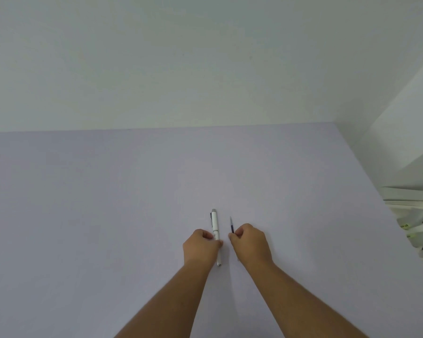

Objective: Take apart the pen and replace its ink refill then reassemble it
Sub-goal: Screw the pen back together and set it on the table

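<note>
A white pen (pixel 215 225) with a silver cap end and a dark clip lies lengthwise on the pale lilac table (pixel 108 203), pointing away from me. My left hand (pixel 200 247) is closed around its middle, and its near silver tip (pixel 219 264) sticks out below the hand. Just to the right, my right hand (pixel 250 242) pinches a thin dark-blue ink refill (pixel 231 225), whose pointed tip rises past the fingers. The rest of the refill is hidden inside the hand.
A plain white wall (pixel 181 57) rises behind the table's far edge. At the right edge sits a white shelf or tray (pixel 415 215) holding packets and what looks like several spare pens, beyond the table's right side.
</note>
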### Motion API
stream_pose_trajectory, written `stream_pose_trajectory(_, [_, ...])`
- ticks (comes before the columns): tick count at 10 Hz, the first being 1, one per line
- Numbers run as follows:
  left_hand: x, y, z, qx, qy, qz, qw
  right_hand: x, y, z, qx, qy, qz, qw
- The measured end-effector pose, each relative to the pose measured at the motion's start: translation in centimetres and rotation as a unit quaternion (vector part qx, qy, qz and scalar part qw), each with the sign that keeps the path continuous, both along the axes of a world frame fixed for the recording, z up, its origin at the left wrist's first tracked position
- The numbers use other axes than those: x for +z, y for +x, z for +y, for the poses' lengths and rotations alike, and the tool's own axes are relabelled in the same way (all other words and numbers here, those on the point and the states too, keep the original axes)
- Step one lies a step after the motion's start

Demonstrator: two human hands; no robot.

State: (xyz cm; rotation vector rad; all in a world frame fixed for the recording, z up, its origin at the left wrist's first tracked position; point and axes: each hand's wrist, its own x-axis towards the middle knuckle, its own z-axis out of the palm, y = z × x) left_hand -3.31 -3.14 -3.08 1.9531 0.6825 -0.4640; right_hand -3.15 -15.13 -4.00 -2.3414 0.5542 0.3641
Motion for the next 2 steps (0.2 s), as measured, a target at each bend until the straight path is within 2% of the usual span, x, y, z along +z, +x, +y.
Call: stream_pose_trajectory(2, [0.44, -0.09, 0.09, -0.012, 0.002, 0.014, 1.0, 0.14, -0.03, 0.07, -0.023, 0.009, -0.006, 1.0])
